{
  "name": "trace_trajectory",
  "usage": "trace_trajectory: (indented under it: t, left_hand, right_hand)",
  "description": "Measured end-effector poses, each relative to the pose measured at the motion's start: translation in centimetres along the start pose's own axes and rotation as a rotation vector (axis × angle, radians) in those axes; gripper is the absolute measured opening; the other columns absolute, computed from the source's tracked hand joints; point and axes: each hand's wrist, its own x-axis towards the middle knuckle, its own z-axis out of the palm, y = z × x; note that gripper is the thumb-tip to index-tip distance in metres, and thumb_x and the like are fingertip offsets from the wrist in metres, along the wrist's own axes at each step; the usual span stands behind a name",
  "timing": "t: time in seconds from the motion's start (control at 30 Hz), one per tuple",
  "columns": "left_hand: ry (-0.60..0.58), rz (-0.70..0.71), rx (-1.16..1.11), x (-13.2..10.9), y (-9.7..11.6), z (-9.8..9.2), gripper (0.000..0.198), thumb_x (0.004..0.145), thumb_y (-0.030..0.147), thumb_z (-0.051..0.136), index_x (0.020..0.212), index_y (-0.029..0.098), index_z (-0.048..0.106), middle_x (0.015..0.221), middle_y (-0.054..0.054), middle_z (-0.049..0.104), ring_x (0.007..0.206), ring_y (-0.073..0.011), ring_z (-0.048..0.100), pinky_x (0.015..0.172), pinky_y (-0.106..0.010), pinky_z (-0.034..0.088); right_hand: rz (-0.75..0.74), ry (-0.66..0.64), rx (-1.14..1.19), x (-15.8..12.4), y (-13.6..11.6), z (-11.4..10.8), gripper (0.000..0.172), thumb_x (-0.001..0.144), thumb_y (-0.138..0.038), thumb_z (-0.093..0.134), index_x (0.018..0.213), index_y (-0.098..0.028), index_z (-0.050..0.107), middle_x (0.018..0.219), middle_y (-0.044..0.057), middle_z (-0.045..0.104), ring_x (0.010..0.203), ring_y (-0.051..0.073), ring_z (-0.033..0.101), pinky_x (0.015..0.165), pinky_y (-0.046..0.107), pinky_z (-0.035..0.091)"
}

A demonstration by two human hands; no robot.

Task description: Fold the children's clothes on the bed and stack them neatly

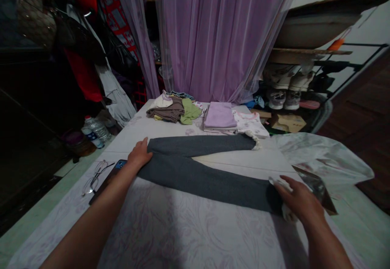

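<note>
A pair of dark grey trousers (201, 175) lies flat on the patterned white tablecloth (210, 236), its waist to the left and both legs spread to the right. Pale ruffled trim shows at the far leg's cuff. My left hand (140, 154) rests at the waist end, thumb apart from the fingers and touching the cloth. At the cuff of the near leg, my right hand (300, 198) grips the trouser end, with white trim showing around the fingers. Some of the right fingers are hidden. Beside my left forearm lie a phone (106, 183) and eyeglasses (93, 179).
Along the far edge sit a pile of crumpled clothes (170, 108), a folded purple cloth stack (219, 117) and a white printed garment (251, 123). Clear plastic sheeting (323, 155) bulges at the right edge. Bottles (99, 129) stand left; a shoe rack (307, 54) stands right.
</note>
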Motion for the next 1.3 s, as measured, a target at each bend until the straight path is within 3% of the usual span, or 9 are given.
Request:
trace_trajectory:
  t: [0.1,0.23,0.37,0.47,0.57,0.73,0.87,1.03,1.3]
  left_hand:
    - [0.052,0.271,0.073,-1.1,2.1,-0.1,0.046,0.088,0.023,0.045,0.131,0.014,0.057,0.142,-0.012,0.054,0.133,-0.0245,0.048,0.112,-0.035,0.035]
    - [-0.066,0.510,0.048,-2.3,4.3,2.0,0.042,0.094,0.032,0.039,0.122,0.016,0.065,0.132,-0.010,0.063,0.127,-0.0227,0.054,0.111,-0.035,0.037]
    - [-0.107,0.468,0.108,-2.1,4.6,4.4,0.051,0.096,0.037,0.037,0.139,0.013,0.050,0.149,-0.012,0.045,0.140,-0.0261,0.039,0.117,-0.045,0.028]
    - [-0.150,0.424,0.137,-1.1,4.5,4.8,0.056,0.097,0.044,0.034,0.146,0.019,0.041,0.157,-0.009,0.033,0.145,-0.0279,0.027,0.117,-0.054,0.022]
    - [-0.167,0.386,0.138,0.1,4.9,4.4,0.056,0.098,0.047,0.028,0.144,0.021,0.044,0.156,-0.009,0.034,0.145,-0.0286,0.028,0.115,-0.055,0.024]
    - [0.002,0.352,0.148,1.2,5.6,4.5,0.056,0.098,0.042,0.028,0.140,0.012,0.049,0.151,-0.014,0.043,0.142,-0.0293,0.035,0.116,-0.046,0.027]
    - [-0.016,0.293,0.175,1.5,5.8,5.4,0.058,0.096,0.048,0.034,0.145,0.019,0.043,0.155,-0.013,0.036,0.143,-0.0327,0.031,0.114,-0.054,0.027]
    - [-0.049,0.283,0.185,2.1,5.6,5.7,0.064,0.093,0.057,0.033,0.150,0.028,0.034,0.160,-0.011,0.025,0.147,-0.0342,0.020,0.113,-0.065,0.016]
    - [-0.245,0.218,0.006,4.8,4.0,4.7,0.061,0.097,0.047,0.014,0.144,0.024,0.045,0.158,-0.006,0.029,0.147,-0.0299,0.020,0.115,-0.062,0.014]
  right_hand:
    - [-0.065,0.028,0.000,0.8,-2.6,-0.3,0.057,0.080,-0.054,0.047,0.118,-0.018,0.067,0.118,0.015,0.066,0.080,0.027,0.068,0.081,0.044,0.052]
    - [-0.328,0.006,0.105,1.2,-9.5,0.5,0.041,0.084,-0.040,0.048,0.114,-0.021,0.069,0.117,0.011,0.068,0.091,0.024,0.067,0.086,0.039,0.052]
    - [-0.662,-0.128,0.154,0.6,-17.4,2.4,0.033,0.087,-0.028,0.049,0.113,-0.021,0.069,0.120,0.009,0.068,0.112,0.023,0.062,0.099,0.038,0.046]
    - [-0.747,-0.221,0.140,0.1,-21.5,3.7,0.033,0.089,-0.027,0.050,0.117,-0.021,0.068,0.124,0.009,0.066,0.115,0.023,0.060,0.101,0.037,0.043]
    - [-0.734,-0.262,0.133,0.1,-23.7,4.6,0.035,0.090,-0.028,0.050,0.121,-0.022,0.066,0.127,0.008,0.065,0.118,0.023,0.058,0.101,0.037,0.043]
    - [-0.730,-0.271,0.170,0.6,-26.4,5.6,0.042,0.092,-0.030,0.047,0.131,-0.021,0.059,0.137,0.009,0.058,0.127,0.022,0.052,0.108,0.039,0.036]
    - [-0.730,-0.337,0.140,1.3,-29.0,6.6,0.049,0.098,-0.039,0.037,0.143,-0.023,0.046,0.150,0.009,0.045,0.139,0.023,0.038,0.114,0.048,0.026]
    - [-0.671,-0.392,-0.028,4.3,-28.0,8.0,0.058,0.099,-0.050,0.025,0.149,-0.023,0.036,0.159,0.009,0.027,0.147,0.026,0.022,0.116,0.056,0.016]
    - [-0.274,-0.248,-0.292,11.4,-16.4,6.7,0.062,0.099,-0.051,0.023,0.152,-0.021,0.030,0.160,0.011,0.023,0.146,0.026,0.022,0.115,0.052,0.020]
